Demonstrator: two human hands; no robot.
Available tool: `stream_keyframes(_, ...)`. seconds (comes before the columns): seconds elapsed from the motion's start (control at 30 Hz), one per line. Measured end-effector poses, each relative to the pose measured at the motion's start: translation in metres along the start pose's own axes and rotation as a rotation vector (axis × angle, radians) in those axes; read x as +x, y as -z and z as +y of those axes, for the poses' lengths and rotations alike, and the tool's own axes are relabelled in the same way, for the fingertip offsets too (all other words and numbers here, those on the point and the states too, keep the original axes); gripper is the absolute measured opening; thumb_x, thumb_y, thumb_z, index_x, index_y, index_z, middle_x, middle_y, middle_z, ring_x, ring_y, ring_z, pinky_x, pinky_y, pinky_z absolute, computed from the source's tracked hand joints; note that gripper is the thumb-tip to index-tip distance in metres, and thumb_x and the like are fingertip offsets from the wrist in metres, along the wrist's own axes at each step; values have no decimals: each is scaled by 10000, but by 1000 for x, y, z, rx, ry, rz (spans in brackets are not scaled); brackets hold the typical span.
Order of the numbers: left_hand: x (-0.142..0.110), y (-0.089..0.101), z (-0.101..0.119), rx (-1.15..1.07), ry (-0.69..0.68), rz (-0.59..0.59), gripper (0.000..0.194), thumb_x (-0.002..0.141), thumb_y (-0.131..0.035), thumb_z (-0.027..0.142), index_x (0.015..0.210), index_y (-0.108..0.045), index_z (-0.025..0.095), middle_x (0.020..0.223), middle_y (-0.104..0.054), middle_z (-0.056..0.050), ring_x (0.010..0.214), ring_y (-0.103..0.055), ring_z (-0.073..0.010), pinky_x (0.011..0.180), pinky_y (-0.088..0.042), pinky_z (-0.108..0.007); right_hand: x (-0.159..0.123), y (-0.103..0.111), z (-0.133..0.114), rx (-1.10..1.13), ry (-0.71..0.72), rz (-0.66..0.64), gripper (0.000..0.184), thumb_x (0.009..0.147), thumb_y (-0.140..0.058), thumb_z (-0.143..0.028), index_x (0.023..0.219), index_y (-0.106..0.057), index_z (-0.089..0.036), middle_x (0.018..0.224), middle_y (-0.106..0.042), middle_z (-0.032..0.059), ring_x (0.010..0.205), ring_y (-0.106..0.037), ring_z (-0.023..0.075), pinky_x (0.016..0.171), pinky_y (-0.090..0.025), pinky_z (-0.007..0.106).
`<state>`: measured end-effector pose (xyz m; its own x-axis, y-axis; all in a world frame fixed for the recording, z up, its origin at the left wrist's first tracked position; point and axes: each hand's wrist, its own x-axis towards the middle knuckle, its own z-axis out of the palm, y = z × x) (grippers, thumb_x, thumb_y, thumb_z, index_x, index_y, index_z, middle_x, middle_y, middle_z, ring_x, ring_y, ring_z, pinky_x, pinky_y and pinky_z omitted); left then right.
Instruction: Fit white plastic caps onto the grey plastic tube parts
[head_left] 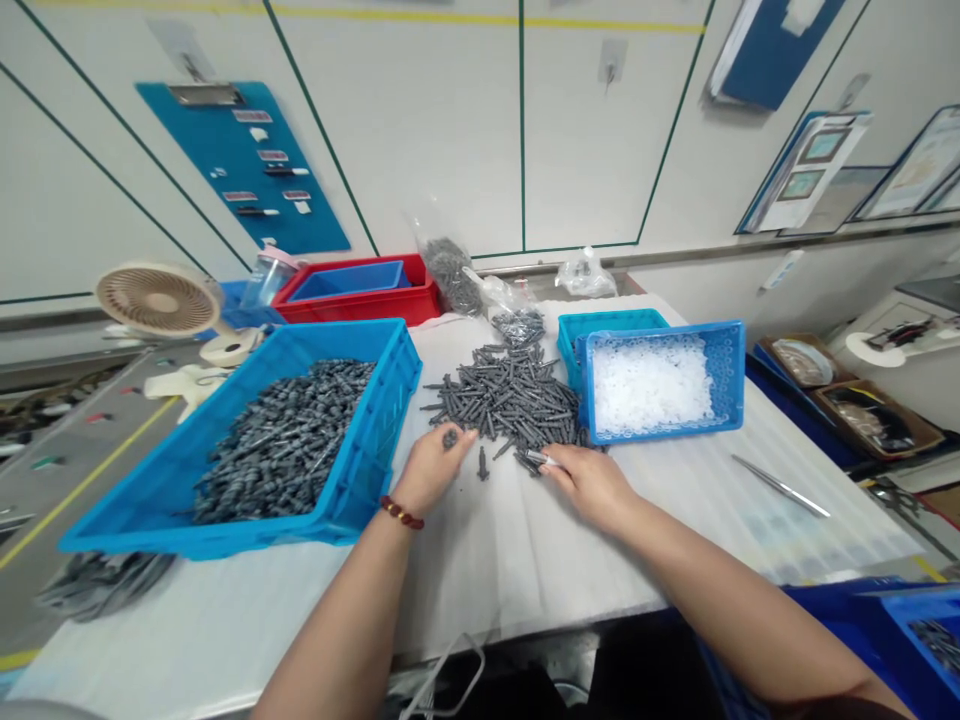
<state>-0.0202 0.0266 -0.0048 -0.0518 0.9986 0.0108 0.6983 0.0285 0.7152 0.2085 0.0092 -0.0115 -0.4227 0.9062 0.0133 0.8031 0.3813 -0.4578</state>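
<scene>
A loose pile of slim dark grey ribbed parts, shaped like small plugs, lies on the white-covered table. At the pile's left front edge, my left hand is closed, with a dark grey ribbed part showing between thumb and fingers. My right hand pinches a short, slim white-and-silver piece at the right front edge; its exact kind is too small to tell. Its end points left, close to some dark parts. One single part stands apart between my hands.
On the left, a large blue crate holds many dark parts. To the right, a tilted blue bin of small clear-white rings rests against a teal bin. Metal tweezers lie farther right. Plastic bags and a red bin stand behind.
</scene>
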Motion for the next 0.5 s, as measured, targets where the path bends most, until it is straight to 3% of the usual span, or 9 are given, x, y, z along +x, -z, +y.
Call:
stream_keyframes(0.1, -7, -6, 3, 483, -56, -129, 269, 825, -477, 396, 659, -502, 186, 623, -588, -39, 648, -571, -191, 558, -353, -256, -1, 2, -2, 11, -19, 3, 214, 931, -394, -307, 1009, -566, -207, 936, -636, 29, 835, -573, 164, 645, -313, 237)
stream_keyframes(0.2, -14, -11, 9, 645, -83, -260, 223, 845, -465, 370, 755, -554, 186, 747, -635, -64, 745, -601, -220, 599, -381, -271, -1, 4, -4, 13, -18, -6, 206, 927, -378, -250, 983, -567, -190, 907, -630, 35, 812, -564, 158, 638, -300, 236)
stream_keyframes(0.27, -17, -14, 13, 657, -115, -286, 193, 861, -439, 316, 812, -570, 182, 841, -636, -75, 800, -602, -217, 650, -405, -277, -1, 4, -4, 19, -16, -13, 204, 926, -375, -233, 982, -564, -185, 902, -625, 38, 802, -557, 153, 637, -295, 234)
stream_keyframes(0.37, -18, -15, 16, 615, -145, -221, 197, 866, -411, 258, 874, -581, 158, 942, -615, -104, 846, -592, -215, 719, -425, -292, 0, 4, -3, 30, -20, -21, 193, 924, -380, -229, 958, -564, -181, 877, -617, 35, 775, -546, 144, 623, -283, 230)
stream_keyframes(0.5, -16, -12, 13, 265, -180, -172, 201, 843, -440, 267, 923, -593, 163, 859, -653, -60, 798, -605, -194, 732, -453, -282, 1, 5, -1, 37, -25, -29, 198, 920, -387, -241, 870, -568, -178, 801, -601, 18, 716, -519, 133, 591, -258, 225)
